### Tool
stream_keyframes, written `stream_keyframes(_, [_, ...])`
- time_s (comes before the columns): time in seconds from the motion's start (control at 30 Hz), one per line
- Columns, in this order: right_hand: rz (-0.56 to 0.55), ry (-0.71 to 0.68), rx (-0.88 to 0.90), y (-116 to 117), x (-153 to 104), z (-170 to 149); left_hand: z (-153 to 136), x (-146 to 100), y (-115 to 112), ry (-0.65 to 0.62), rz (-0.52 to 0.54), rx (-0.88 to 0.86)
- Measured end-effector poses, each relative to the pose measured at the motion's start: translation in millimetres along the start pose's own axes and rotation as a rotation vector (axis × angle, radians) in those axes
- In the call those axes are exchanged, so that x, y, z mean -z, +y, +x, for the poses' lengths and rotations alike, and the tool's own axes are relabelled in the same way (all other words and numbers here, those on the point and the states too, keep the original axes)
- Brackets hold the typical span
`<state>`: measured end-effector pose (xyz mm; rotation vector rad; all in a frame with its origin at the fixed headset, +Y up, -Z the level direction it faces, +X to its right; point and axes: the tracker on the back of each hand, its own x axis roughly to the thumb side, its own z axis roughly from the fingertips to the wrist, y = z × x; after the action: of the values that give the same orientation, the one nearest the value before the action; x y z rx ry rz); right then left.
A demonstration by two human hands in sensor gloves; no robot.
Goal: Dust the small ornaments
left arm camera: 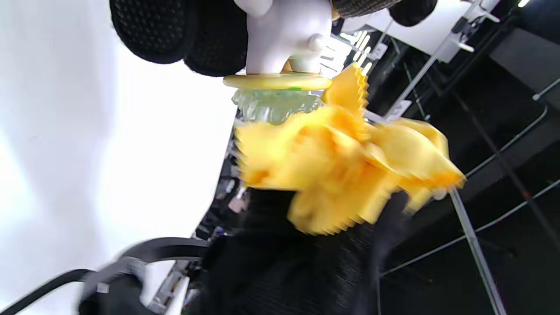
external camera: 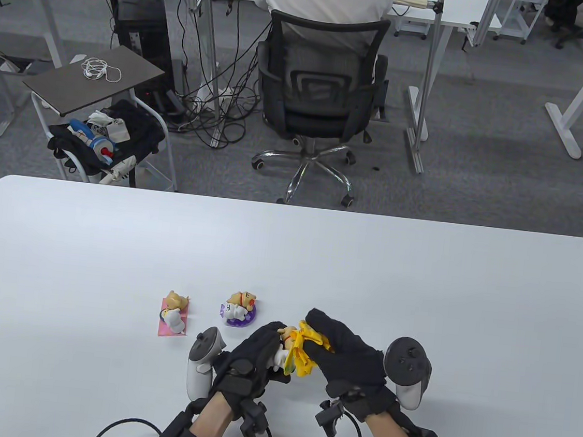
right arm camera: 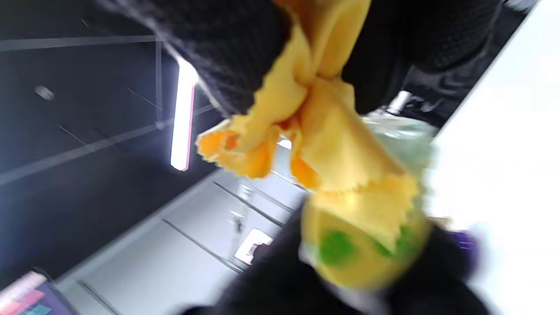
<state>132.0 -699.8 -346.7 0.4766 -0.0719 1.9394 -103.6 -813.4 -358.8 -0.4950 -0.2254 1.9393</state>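
- The left hand [external camera: 255,360] is wrapped around a small ornament [external camera: 284,350], lifted off the white bench [external camera: 112,241] near its front edge, white body in the fingers and round yellow base turned toward the other hand.
- The right hand [external camera: 344,357] has a yellow cloth [external camera: 306,353] bunched in its fingers and pressed against that base; the wrist views are blurred, which reads as a wipe in full swing.
- Progress, as a judgement: one figure is mid-dusting. Nothing shows whether the other two have been cleaned, so I would call the job underway, not near finished.
- Waiting on the bench to the left: a figurine on a pink base [external camera: 174,315], lying down, and a figurine on a purple base [external camera: 239,309] just beside it, apart from both hands.
- Count: three ornaments in all, one cloth, two gloved hands each with a tracker.
- Beyond the bench, a person sits in an office chair [external camera: 317,101] facing away.
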Motion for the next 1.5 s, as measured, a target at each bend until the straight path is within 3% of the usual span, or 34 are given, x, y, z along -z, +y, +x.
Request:
stream_keyframes(0.07, [0.044, 0.039, -0.085, 3.5, 0.2, -7.6, 1.2, -1.2, 2.0, -0.033, 0.010, -0.018])
stream_keyframes(0.2, [0.078, 0.053, 0.069, 3.1, 3.8, -16.1, -3.5, -1.7, 2.7, -0.088, -0.054, -0.204])
stream_keyframes(0.3, [0.004, 0.041, 0.170, -1.3, 2.4, -17.9, -10.6, -1.7, 5.3, -0.101, -0.011, -0.391])
stream_keyframes(0.4, [-0.010, 0.013, 0.200, 2.3, 0.3, -12.2, -11.7, -0.9, 5.4, -0.085, 0.005, -0.356])
stream_keyframes(0.47, [-0.039, -0.030, 0.130, 5.0, -2.8, -5.8, -14.2, -1.2, 3.6, -0.052, 0.016, -0.326])
stream_keyframes(0.57, [-0.022, -0.082, 0.099, 8.9, -3.9, 2.4, -23.2, -0.6, -3.4, 0.051, -0.080, -0.425])
stream_keyframes(0.7, [-0.076, -0.145, -0.083, 9.2, -6.8, 8.7, -23.5, 2.9, -7.9, -0.006, -0.166, -0.502])
stream_keyframes(0.8, [-0.115, -0.202, -0.325, 11.0, -9.2, 12.1, -21.3, 2.7, -4.4, -0.033, -0.130, -0.441])
stream_keyframes(0.9, [-0.121, -0.279, -0.373, 17.6, -13.5, 21.1, -23.0, 2.1, -1.1, -0.020, -0.059, -0.373])
stream_keyframes(1.07, [-0.045, -0.400, -0.501, 36.4, -21.3, 37.1, -21.0, 1.7, 0.5, 0.014, -0.047, -0.218])
stream_keyframes(1.2, [-0.094, -0.304, -0.610, 37.0, -20.5, 35.0, -17.7, 1.4, -0.4, 0.044, -0.043, -0.063])
stream_keyframes(1.4, [-0.133, -0.141, -0.538, 19.4, -10.8, 19.5, -17.4, 4.3, -4.7, 0.029, -0.071, -0.071])
stream_keyframes(1.5, [-0.134, -0.122, -0.559, 18.2, -10.3, 18.5, -19.1, 5.5, -5.1, 0.034, -0.069, -0.079])
